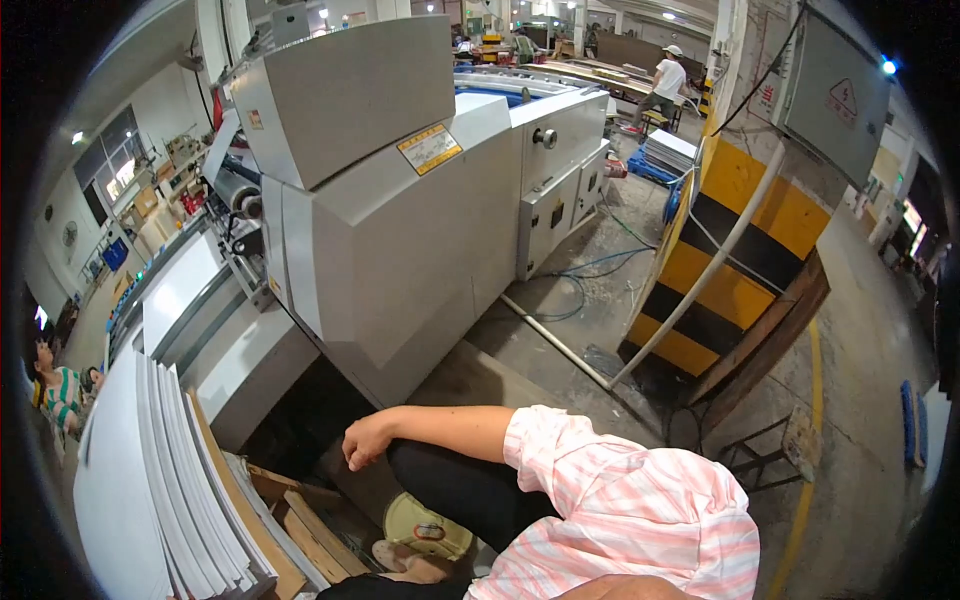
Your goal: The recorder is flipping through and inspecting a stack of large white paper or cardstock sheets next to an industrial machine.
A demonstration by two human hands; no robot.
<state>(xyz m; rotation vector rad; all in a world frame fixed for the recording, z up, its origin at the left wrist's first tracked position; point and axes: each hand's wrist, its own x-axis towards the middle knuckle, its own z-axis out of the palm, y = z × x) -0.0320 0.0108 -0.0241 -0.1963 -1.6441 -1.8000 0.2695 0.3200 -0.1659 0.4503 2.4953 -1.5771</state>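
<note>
Rests the right hand (pixel 368 440) over the bent knee (pixel 425 475) in black trousers (pixel 490 500), released, with fingers drooping loosely. Cannot tell the state of the left hand, out of view. Sits close beside a big grey machine (pixel 410 240), in a pink-and-white striped shirt (pixel 650 510). Has a pale yellow container (pixel 425 520) below the knee, near a foot (pixel 415 568). Shows a stack of white sheets (pixel 125 480) to the left of the right hand, just beside wooden boards (pixel 315 530). Shows, to the right, a yellow-and-black striped pillar (pixel 725 298) and a small stool (pixel 800 445).
</note>
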